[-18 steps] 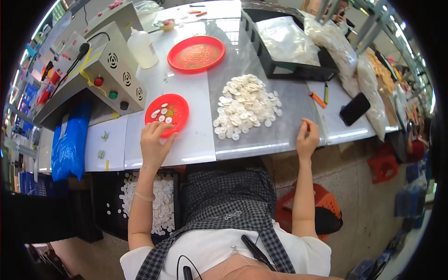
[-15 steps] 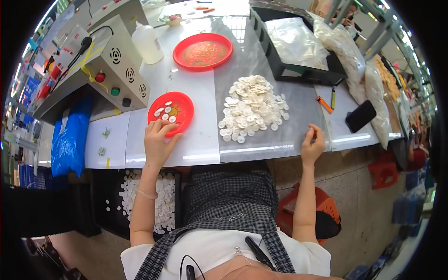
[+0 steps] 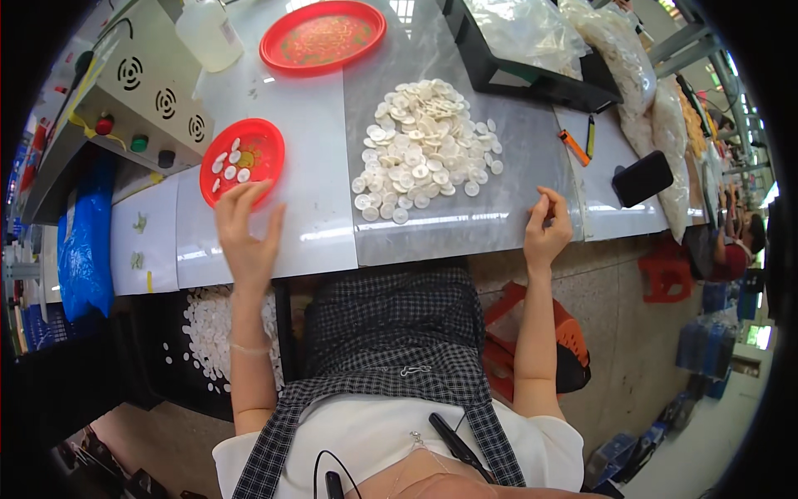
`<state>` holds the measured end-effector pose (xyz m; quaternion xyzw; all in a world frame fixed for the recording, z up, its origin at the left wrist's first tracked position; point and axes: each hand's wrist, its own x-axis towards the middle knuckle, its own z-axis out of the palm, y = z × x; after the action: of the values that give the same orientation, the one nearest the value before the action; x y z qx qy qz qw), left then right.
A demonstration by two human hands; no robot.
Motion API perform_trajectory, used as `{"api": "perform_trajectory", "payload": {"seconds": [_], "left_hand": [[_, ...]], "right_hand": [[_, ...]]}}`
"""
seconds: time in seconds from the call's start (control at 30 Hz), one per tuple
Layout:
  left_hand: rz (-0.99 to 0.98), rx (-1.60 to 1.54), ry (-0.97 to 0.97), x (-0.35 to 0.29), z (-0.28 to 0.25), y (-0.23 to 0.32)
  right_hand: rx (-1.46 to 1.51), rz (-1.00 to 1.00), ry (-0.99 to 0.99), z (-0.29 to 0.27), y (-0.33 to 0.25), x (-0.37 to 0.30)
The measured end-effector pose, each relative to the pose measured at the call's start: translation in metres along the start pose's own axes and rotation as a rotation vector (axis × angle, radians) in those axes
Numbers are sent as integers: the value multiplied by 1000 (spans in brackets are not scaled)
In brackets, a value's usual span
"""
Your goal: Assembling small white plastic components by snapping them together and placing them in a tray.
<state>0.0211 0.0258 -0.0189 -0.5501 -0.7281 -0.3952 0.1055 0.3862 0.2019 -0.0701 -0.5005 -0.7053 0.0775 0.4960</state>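
Note:
My left hand (image 3: 248,237) is at the near rim of a small red plate (image 3: 273,143), its fingertips overlapping the rim. Its thumb stands apart from the fingers, and nothing shows between them. Several white round buttons (image 3: 243,175) lie on the plate. To the right, a large heap of the same off-white buttons (image 3: 428,150) is spread on the grey tabletop. Past that heap, my right hand (image 3: 547,231) hovers by the table's front edge, fingers curled toward the thumb; whether anything small is in them is hidden.
A larger red tray (image 3: 378,43) and a plastic bottle (image 3: 209,37) stand farther back. At left is a grey machine with knobs (image 3: 145,104) beside a blue bag (image 3: 86,249). A black bin (image 3: 532,83), orange cutter (image 3: 573,148) and phone (image 3: 642,179) lie right. Below sits a button-filled crate (image 3: 283,320).
The view has shifted, so the tabletop things appear farther left and higher. My left thumb has spread away from the fingers. My right hand stays curled near the table edge.

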Motion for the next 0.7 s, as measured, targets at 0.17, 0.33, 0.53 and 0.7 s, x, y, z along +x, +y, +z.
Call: {"api": "perform_trajectory", "payload": {"seconds": [0.17,0.33,0.53,0.7], "left_hand": [[-93,-385,-262,-22,40,45],[-14,-270,-266,-16,52,57],[56,-222,-279,-18,57,57],[-198,-438,-252,-29,51,60]], "right_hand": [[61,29,22,2,-1,-1],[46,49,29,0,1,-2],[39,77,25,-1,0,-4],[184,-18,-89,1,-44,-14]]}}
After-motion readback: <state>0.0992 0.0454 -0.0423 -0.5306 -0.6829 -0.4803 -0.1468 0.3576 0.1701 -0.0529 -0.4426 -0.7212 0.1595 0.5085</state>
